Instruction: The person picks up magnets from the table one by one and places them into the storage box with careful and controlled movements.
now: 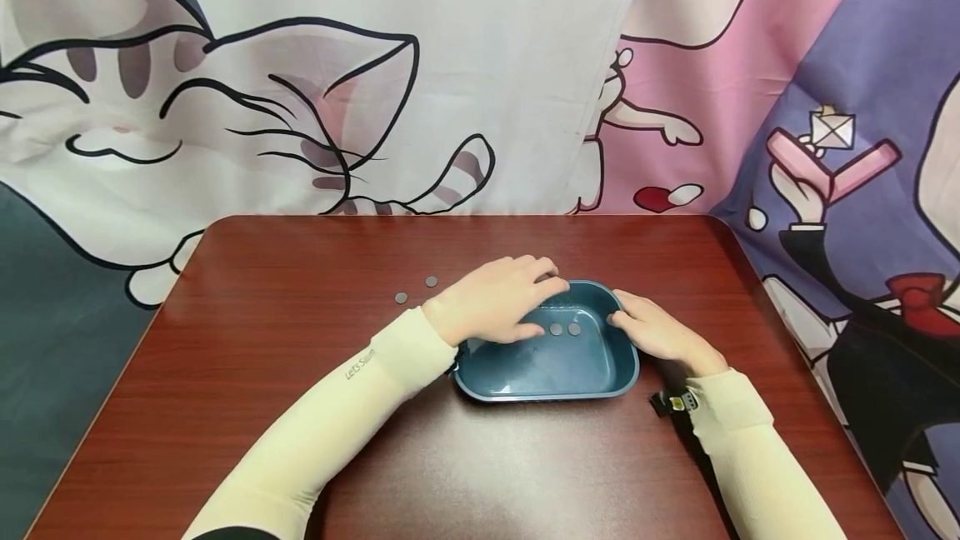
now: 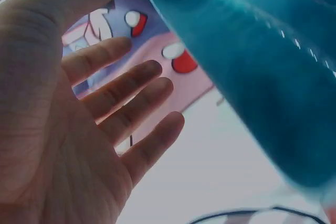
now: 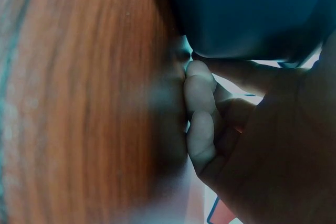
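A blue, rounded rectangular plastic container (image 1: 547, 373) sits on the table, with two small grey coins (image 1: 556, 329) on its floor. My left hand (image 1: 501, 298) is over the container's left part, fingers loosely spread and nothing held in them. The left wrist view shows that palm (image 2: 79, 124) bare beside the blue container wall (image 2: 226, 66). At the right end, my right hand (image 1: 656, 327) grips the rim, thumb over the edge. Its fingers (image 3: 200, 93) are curled low by the container's outer side (image 3: 247, 19) in the right wrist view.
Two more grey coins, a nearer coin (image 1: 401, 297) and a farther coin (image 1: 431, 281), lie on the reddish-brown wooden table (image 1: 300, 273) left of the container. Behind the table hangs a cartoon-printed curtain (image 1: 510, 107).
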The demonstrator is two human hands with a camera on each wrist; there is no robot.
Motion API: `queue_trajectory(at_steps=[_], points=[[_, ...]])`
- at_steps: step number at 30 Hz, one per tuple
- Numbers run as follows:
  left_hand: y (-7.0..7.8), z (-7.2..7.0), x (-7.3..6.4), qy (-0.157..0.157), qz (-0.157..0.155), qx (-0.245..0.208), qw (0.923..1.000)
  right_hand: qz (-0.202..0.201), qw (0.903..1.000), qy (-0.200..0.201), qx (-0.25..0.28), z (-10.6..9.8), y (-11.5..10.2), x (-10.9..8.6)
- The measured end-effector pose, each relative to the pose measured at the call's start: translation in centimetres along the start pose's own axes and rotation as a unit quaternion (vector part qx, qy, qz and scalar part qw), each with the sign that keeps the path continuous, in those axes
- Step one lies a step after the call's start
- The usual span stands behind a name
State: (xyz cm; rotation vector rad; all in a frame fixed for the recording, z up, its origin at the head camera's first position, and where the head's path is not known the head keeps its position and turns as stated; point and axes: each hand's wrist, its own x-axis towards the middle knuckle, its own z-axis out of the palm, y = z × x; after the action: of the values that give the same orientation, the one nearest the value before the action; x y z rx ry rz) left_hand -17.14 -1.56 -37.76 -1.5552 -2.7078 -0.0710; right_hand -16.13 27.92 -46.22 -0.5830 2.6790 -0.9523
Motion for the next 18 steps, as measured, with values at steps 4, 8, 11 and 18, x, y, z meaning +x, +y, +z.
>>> queue_trajectory(at_steps=[4, 8, 11, 18], points=[[-1.4, -0.2, -1.6, 0.019, -0.022, -0.009, 0.9995, 0.002, 1.0, 0.003, -0.001, 0.1, 0.2, 0.0], [-3.1, 0.0, -3.7, 0.041, -0.045, -0.013, 0.9981, -0.001, 1.0, 0.001, -0.001, 0.0, 0.2, -0.1], [-4.5, 0.5, -5.5, 0.051, -0.065, -0.022, 0.9964, -0.003, 1.0, 0.001, -0.003, 0.0, 0.2, 0.0], [-7.4, 2.1, -9.5, 0.05, -0.116, -0.052, 0.9906, 0.006, 1.0, -0.004, -0.005, 0.0, 0.2, 0.0]])
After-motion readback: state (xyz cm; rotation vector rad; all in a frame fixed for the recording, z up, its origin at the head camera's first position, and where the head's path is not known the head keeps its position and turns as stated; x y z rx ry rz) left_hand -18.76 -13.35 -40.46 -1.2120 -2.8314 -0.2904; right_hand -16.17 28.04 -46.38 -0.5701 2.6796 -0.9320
